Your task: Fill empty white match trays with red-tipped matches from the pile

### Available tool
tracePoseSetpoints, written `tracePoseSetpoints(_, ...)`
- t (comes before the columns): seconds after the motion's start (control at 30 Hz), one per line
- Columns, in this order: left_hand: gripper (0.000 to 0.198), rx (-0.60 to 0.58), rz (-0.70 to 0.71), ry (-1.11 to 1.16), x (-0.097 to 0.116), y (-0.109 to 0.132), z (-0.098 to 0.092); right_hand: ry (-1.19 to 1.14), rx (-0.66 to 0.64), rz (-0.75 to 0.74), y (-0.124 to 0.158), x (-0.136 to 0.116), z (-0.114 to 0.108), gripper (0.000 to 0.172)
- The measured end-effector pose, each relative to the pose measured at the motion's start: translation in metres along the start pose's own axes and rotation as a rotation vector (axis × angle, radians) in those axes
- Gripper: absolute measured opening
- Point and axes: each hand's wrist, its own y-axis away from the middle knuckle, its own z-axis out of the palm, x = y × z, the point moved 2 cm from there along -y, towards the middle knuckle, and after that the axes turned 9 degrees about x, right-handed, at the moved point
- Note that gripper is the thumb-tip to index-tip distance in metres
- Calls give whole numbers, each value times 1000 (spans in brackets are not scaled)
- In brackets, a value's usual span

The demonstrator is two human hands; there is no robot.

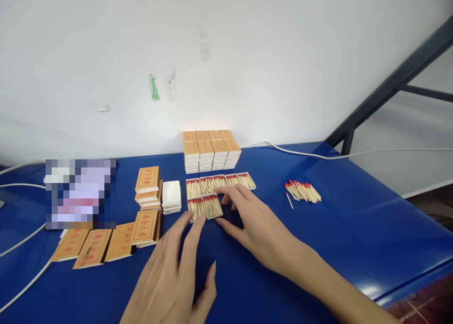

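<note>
White trays filled with red-tipped matches stand in two rows at the middle of the blue table. The back row (193, 187) is longer; the front row has two trays. My right hand (253, 220) is around the right front tray (212, 207), thumb at its near corner and fingers at its right and far side. Reaching to the near edge of the left front tray (196, 209), my left hand (177, 262) has its fingers spread and its thumb apart, holding nothing. White trays without visible matches (171, 195) are stacked just left of the rows.
Orange matchboxes (212, 149) form a block against the wall. More orange boxes (147, 178) are stacked at left, with orange sleeves (92, 248) in front. Loose matches (303, 192) lie at right. A pixelated patch (81, 192) covers the far left. White cables (311, 155) cross the table.
</note>
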Motion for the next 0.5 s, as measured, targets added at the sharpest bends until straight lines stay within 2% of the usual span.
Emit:
tracePoseSetpoints(0.4,61,12,-4,-31,-2,3,2,76,23,-16,0,0,4,55)
tracePoseSetpoints(0.5,61,35,7,-26,-2,2,1,128,83,-49,3,-7,-1,60)
